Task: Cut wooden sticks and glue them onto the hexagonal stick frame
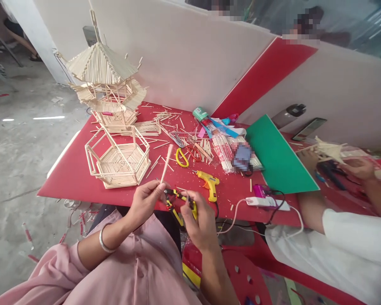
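Note:
Pinched in my left hand is a small bundle of thin wooden sticks, pointing up and slightly right. My right hand grips yellow-and-black pliers, whose head lies close to the lower end of the sticks. Whether the jaws touch the sticks, I cannot tell. Beyond my left hand stands a six-sided stick base with railings. Behind it rises a tiered pavilion model made of sticks. A yellow glue gun lies just past my right hand.
Yellow-handled scissors and loose sticks are scattered over the red table. Packs of sticks lie beside a green board. A white power strip with cables sits at the front edge. At right, a co-worker's hands hold a small stick piece.

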`<state>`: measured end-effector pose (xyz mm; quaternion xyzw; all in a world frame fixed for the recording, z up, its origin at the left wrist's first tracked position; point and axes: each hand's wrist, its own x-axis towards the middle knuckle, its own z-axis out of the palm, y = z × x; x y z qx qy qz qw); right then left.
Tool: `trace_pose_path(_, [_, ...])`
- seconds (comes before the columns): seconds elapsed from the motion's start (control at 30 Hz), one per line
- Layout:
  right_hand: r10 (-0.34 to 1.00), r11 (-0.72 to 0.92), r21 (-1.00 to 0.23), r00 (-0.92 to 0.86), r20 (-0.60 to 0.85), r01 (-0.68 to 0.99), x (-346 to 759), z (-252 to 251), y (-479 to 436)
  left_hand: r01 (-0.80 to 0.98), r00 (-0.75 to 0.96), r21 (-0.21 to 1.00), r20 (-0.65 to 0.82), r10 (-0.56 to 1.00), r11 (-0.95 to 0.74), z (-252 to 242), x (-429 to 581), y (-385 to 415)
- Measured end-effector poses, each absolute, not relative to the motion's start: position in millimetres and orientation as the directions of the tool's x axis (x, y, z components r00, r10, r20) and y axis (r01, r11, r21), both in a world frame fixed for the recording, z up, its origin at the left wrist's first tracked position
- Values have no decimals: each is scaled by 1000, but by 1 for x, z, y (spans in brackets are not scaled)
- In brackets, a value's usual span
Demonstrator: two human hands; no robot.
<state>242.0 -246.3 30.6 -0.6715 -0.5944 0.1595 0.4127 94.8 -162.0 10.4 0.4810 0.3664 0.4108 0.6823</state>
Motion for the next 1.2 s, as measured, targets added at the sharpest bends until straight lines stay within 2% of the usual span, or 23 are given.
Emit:
trace_pose_path(0.1, [929,39,-630,203,308,776,244,30,-251,-242,445,909,-206,871,338,7,94,-164])
trace_pose_path(0.2, [934,4,-572,202,296,820,233,25,-246,-296,484,863,-234,843,409,5,95,-167])
trace_pose_path(0.57, [900,19,-495,201,386,869,215,15,-231,-345,471,862,-183,863,371,11,91,-167])
trace_pose_path(0.77, [912,-21,-489,216,347,872,212,13,-233,-219,488,952,-83,869,214,3,87,-169])
trace_pose_path(0.93, [885,-25,-502,252,390,864,204,8,-232,-145,402,988,10,916,52,8,90,-171])
trace_pose_path(1.2, [849,-55,-438,272,452,898,195,7,-231,-130,293,991,22,956,17,9,91,-175])
